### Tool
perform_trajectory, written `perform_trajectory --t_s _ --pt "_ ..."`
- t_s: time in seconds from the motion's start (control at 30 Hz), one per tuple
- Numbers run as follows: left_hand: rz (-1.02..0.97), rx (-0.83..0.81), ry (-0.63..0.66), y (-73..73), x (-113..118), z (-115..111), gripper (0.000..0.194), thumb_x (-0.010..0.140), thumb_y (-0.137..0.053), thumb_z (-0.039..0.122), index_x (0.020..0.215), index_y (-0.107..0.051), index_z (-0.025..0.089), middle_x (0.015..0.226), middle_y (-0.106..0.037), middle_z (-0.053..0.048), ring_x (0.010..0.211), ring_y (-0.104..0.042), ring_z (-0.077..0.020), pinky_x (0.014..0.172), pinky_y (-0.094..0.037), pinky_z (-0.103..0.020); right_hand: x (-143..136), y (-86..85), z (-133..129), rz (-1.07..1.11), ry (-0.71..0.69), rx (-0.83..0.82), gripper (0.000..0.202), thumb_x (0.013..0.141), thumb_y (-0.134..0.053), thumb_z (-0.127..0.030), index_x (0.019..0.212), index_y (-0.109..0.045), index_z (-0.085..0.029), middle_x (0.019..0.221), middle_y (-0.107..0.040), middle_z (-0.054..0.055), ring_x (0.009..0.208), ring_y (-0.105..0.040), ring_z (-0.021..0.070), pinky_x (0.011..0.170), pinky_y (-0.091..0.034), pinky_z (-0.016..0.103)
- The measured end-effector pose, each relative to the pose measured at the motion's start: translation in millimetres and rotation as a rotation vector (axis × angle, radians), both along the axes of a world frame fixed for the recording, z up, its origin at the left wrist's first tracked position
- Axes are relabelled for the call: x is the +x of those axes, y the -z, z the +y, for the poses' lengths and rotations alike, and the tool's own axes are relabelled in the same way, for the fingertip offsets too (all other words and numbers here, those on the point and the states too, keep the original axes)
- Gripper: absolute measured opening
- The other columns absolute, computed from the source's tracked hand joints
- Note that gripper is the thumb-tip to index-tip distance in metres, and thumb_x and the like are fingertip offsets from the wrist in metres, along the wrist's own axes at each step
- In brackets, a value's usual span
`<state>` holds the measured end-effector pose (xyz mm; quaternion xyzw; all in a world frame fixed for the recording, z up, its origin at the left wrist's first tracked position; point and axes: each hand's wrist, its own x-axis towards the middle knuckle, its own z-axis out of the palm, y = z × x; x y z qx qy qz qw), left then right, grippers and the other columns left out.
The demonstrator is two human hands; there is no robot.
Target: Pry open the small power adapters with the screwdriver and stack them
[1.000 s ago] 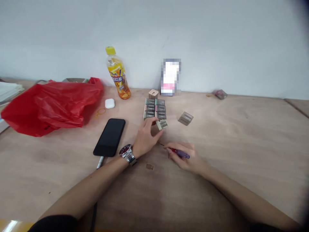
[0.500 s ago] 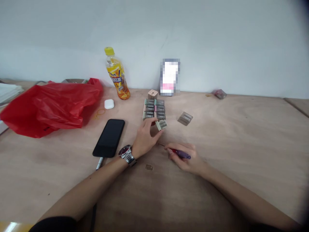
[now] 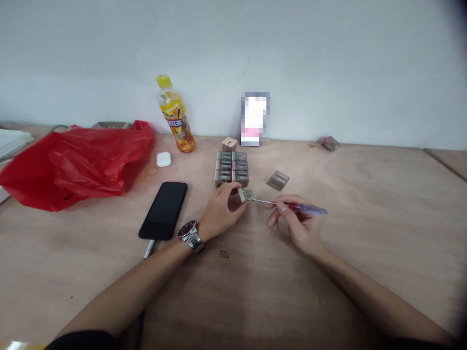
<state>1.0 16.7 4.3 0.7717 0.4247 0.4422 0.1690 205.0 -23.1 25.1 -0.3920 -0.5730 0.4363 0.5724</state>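
The left hand (image 3: 219,214) holds a small sharpener (image 3: 247,195) just above the table (image 3: 365,233), in front of the grouped sharpeners (image 3: 232,167). Its thumb and index finger are parted only by the sharpener's width and press on opposite edges, which seems meant to steady it while leaving the side toward the right hand (image 3: 301,228) reachable. That hand has a screwdriver (image 3: 308,209) by the handle, thumb and fingertips closed around it near the shaft and the lower fingers loosely bent, a light grip that probably favours aim over force. The shaft lies nearly level, its tip at the sharpener's near edge; whether they touch, I cannot tell. The group stands in two tight columns, likely to keep the pieces together and within reach, with a pink sharpener (image 3: 229,143) just behind. A translucent cover (image 3: 278,180) lies apart, to the right. The lit phone (image 3: 254,119) leans upright on the wall (image 3: 299,63), presumably so its screen faces the person; the black phone (image 3: 163,210) lies flat by the left wrist.
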Motion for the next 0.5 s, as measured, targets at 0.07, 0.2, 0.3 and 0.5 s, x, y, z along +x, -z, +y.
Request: perform_trajectory --t_s 0.07,0.2,0.3,0.5 --pt "0.007 0.001 0.034 -1.3 0 -1 0.039 0.081 -0.069 0.022 0.116 -0.052 0.018 0.109 -0.064 -0.008 0.095 -0.064 -0.0186 0.086 -0.055 -0.035 2 -0.8 5 0.059 0.015 -0.009 0.009 0.09 -0.06 -0.027 0.095 -0.066 -0.023 0.084 -0.072 0.003 0.05 -0.064 0.0134 0.045 -0.052 0.029" --pt "0.019 0.0 0.088 -3.8 1 -2 0.038 0.081 -0.068 0.022 0.115 -0.053 0.019 0.106 -0.063 -0.007 0.093 -0.064 -0.018 0.083 -0.056 -0.033 4 3.5 10 0.101 0.017 -0.045 0.009 0.089 -0.06 -0.03 0.094 -0.064 -0.023 0.083 -0.072 0.003 0.048 -0.062 0.0138 0.044 -0.05 0.03" --pt "0.032 0.014 0.099 -5.1 0 -2 0.037 0.081 -0.068 0.023 0.114 -0.053 0.019 0.104 -0.064 -0.007 0.092 -0.064 -0.0183 0.083 -0.056 -0.033 4 7.4 10 0.111 0.008 -0.098 0.01 0.089 -0.06 -0.031 0.093 -0.063 -0.023 0.08 -0.071 0.003 0.049 -0.062 0.0138 0.043 -0.048 0.028" --pt "0.033 0.049 0.108 -6.7 1 -3 0.036 0.081 -0.066 0.021 0.114 -0.052 0.018 0.103 -0.064 -0.007 0.092 -0.063 -0.0179 0.083 -0.055 -0.033 3 11.9 11 0.153 -0.032 -0.149 0.008 0.088 -0.061 -0.03 0.091 -0.064 -0.022 0.079 -0.072 0.002 0.049 -0.063 0.0135 0.043 -0.047 0.027"
